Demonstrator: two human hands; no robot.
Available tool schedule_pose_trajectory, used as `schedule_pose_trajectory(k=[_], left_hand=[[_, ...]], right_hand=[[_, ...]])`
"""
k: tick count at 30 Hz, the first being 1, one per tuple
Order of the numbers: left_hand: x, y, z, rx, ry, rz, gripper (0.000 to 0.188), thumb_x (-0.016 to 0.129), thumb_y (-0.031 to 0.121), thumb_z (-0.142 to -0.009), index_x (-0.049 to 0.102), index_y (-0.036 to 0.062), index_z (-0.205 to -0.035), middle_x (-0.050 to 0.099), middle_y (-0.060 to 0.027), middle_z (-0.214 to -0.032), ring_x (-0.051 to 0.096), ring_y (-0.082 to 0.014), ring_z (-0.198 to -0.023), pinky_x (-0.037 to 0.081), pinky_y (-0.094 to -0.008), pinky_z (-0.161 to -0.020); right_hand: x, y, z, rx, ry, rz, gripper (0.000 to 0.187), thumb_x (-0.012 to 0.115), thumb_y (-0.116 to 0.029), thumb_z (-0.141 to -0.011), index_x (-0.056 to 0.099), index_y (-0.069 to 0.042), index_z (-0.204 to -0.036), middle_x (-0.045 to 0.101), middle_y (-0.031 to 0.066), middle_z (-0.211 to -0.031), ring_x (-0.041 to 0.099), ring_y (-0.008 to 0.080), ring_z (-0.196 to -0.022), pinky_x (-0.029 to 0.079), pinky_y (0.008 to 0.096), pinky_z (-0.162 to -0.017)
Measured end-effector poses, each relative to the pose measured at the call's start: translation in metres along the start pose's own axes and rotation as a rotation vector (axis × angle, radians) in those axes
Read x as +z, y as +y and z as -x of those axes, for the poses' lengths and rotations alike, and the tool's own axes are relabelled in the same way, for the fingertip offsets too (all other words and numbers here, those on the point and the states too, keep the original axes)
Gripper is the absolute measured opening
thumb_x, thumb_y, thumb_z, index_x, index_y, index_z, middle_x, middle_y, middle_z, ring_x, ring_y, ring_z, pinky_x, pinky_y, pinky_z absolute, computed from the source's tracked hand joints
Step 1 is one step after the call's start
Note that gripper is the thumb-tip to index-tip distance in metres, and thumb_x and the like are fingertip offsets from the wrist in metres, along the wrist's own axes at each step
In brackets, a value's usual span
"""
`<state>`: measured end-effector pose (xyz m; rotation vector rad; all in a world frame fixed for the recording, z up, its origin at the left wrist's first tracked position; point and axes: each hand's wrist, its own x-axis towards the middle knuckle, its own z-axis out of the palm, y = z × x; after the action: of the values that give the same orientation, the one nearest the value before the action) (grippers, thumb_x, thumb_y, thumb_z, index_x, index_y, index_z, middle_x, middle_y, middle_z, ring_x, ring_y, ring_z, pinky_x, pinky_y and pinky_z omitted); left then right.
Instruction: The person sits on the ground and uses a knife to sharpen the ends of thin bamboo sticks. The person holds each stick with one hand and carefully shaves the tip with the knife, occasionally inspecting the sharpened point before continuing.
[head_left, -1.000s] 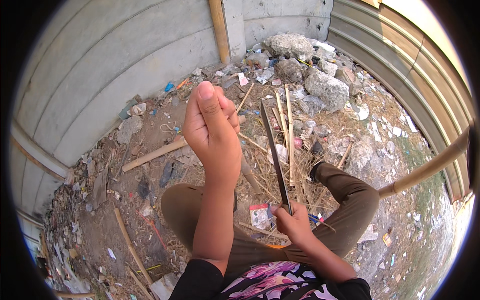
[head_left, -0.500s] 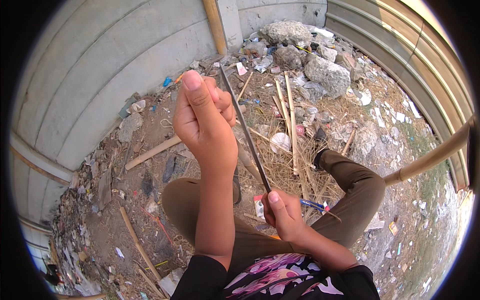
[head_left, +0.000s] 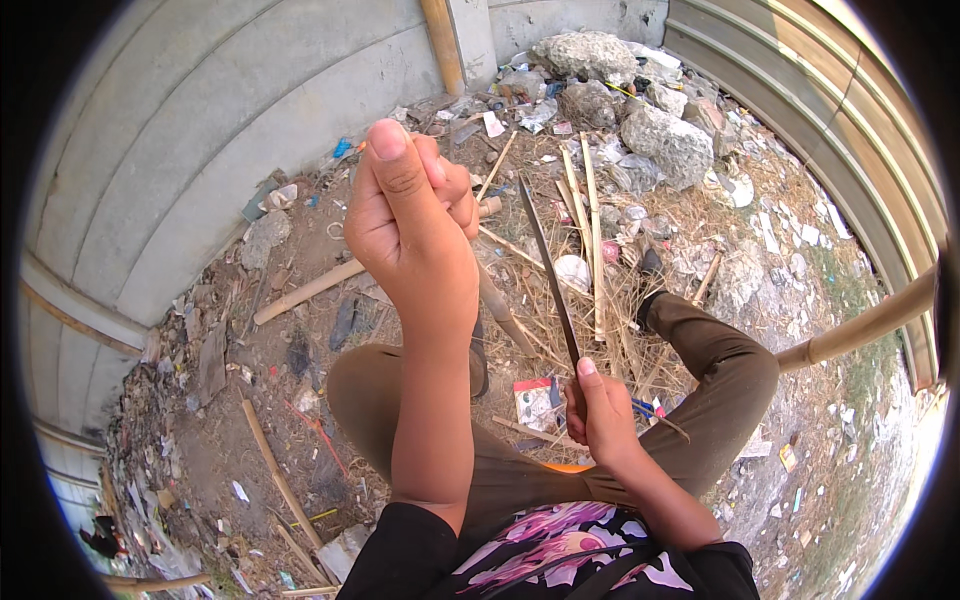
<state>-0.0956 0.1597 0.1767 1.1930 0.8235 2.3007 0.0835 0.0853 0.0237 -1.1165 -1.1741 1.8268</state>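
Observation:
My left hand [head_left: 415, 205] is raised in front of me, closed, with the thumb pressed over the curled fingers. Whatever it may hold is hidden. Lower and to the right, my right hand [head_left: 602, 410] grips a long knife [head_left: 552, 265] whose narrow dark blade points up and away from me. Its handle is covered by my fingers. The blade stands apart from the left hand, to its right. Beyond it, pale split bamboo strips [head_left: 592, 235] lie on dry straw between my legs. A blue object [head_left: 645, 408] shows beside the right hand, by my right thigh.
A grey concrete wall [head_left: 230, 130] rises at the left, a ribbed fence [head_left: 800, 75] at the right. Large rocks [head_left: 668, 145] sit at the back. One bamboo pole [head_left: 310, 290] lies left of the hand; another [head_left: 860, 320] slants in from the right. Litter covers the ground.
My right hand has moved slightly right and up, and the knife blade has swung right, away from the left hand. The left hand stays closed and nearly in place.

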Motion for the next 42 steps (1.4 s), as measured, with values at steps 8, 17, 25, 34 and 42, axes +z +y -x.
schedule_pose_trajectory(k=[8,17,25,34,42], left_hand=[[0.022,0.0,0.01,0.028,0.083,-0.077,0.044,0.049,0.04,-0.106,0.042,0.0095,-0.075,0.038,0.0047,-0.064,0.027,-0.0009,-0.05,0.02,-0.0215,-0.043],[0.016,0.0,0.008,0.068,0.166,-0.174,0.048,0.051,0.048,-0.103,0.043,0.01,-0.075,0.034,0.004,-0.059,0.026,-0.0027,-0.048,0.016,-0.0214,-0.043],[0.009,-0.006,-0.001,0.116,0.187,-0.185,0.048,0.054,0.051,-0.101,0.041,0.0115,-0.078,0.029,0.0055,-0.059,0.021,-0.0033,-0.048,0.012,-0.0225,-0.043],[0.015,-0.002,-0.003,0.109,0.229,-0.209,0.048,0.055,0.05,-0.101,0.04,0.0112,-0.077,0.026,0.0054,-0.06,0.019,-0.0043,-0.049,0.012,-0.0231,-0.044],[0.016,-0.004,0.0,0.117,0.179,-0.207,0.049,0.053,0.051,-0.102,0.04,0.0115,-0.076,0.029,0.0055,-0.057,0.021,-0.0033,-0.046,0.013,-0.0228,-0.043]], right_hand=[[0.025,0.036,0.001,-0.057,-0.101,-0.037,0.056,0.035,-0.047,-0.108,0.044,-0.009,-0.068,0.04,-0.0017,-0.051,0.038,0.0074,-0.043,0.031,0.0243,-0.042],[0.028,0.02,0.011,-0.239,-0.077,0.256,0.058,0.038,-0.044,-0.108,0.051,-0.002,-0.071,0.045,0.0034,-0.053,0.045,0.0136,-0.05,0.038,0.0334,-0.05],[0.025,0.033,0.008,-0.082,-0.044,0.277,0.063,0.036,-0.046,-0.107,0.055,0.001,-0.069,0.048,0.0097,-0.053,0.05,0.0185,-0.054,0.043,0.0373,-0.055],[0.01,0.062,0.001,0.044,-0.047,0.232,0.066,0.039,-0.047,-0.106,0.057,0.002,-0.067,0.049,0.012,-0.05,0.049,0.0205,-0.05,0.044,0.039,-0.054],[0.023,0.031,0.012,-0.113,-0.093,0.123,0.066,0.038,-0.05,-0.106,0.055,0.002,-0.068,0.047,0.0115,-0.051,0.05,0.0208,-0.05,0.044,0.0391,-0.056]])
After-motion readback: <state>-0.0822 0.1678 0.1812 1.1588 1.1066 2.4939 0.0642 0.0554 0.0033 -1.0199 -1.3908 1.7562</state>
